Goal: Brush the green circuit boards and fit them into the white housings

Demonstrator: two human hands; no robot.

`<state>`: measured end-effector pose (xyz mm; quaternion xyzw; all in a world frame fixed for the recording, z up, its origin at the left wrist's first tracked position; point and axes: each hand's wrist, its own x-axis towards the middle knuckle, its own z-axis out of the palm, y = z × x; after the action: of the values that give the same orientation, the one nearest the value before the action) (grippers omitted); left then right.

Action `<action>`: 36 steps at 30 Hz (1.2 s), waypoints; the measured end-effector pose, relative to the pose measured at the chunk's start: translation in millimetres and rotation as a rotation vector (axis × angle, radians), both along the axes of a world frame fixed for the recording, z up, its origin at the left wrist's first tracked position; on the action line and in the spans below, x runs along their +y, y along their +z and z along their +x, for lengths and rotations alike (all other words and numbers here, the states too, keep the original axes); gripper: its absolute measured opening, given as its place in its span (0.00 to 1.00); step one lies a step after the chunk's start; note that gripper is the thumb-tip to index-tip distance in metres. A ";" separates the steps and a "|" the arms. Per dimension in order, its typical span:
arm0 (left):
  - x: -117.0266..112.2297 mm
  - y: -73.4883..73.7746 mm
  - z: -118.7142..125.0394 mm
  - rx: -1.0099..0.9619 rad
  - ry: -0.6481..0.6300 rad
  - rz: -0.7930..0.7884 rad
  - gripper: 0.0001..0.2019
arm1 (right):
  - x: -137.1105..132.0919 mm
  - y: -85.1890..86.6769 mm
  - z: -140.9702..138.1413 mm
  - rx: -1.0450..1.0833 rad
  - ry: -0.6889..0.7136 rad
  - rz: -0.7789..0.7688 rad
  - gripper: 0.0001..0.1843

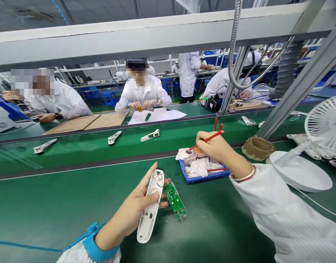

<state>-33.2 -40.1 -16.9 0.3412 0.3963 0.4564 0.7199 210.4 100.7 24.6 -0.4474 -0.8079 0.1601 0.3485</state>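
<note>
My left hand (142, 199) grips a long white plastic shell (148, 226), its hollow inside turned up and the thumb lying across it. Thin red and black wires join the shell to a green circuit board (175, 201), which sits at its right by my fingers. A blue band circles my left wrist. My right hand (211, 144) is closed around a thin red stick (215, 136), slanting down left over a blue tray (195, 180). White crumpled tissue (199, 167) fills much of this tray, and another red stick (217, 169) lies in it. The held stick's tip is unclear.
White handset-like parts (114, 138) lie on the green belt beyond my bench. Right of the tray are a brown tape roll (258, 148) and a white fan (299, 171). A metal post (296, 84) rises there. Co-workers in white coats (143, 91) sit opposite.
</note>
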 end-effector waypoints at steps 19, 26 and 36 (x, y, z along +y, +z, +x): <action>9.0 7.6 11.8 0.007 0.054 -0.100 0.39 | -48.8 5.2 19.7 -0.128 0.071 0.247 0.11; 10.2 -1.4 11.4 0.189 0.069 0.013 0.35 | -59.0 2.1 24.5 -0.068 0.017 0.303 0.10; 7.0 3.0 11.7 0.242 -0.004 0.076 0.33 | -59.9 -6.9 28.3 -0.008 -0.022 0.224 0.10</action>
<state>-21.5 -33.1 -13.9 0.4216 0.4622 0.4249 0.6543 238.7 40.8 17.8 -0.4153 -0.8172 0.0631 0.3946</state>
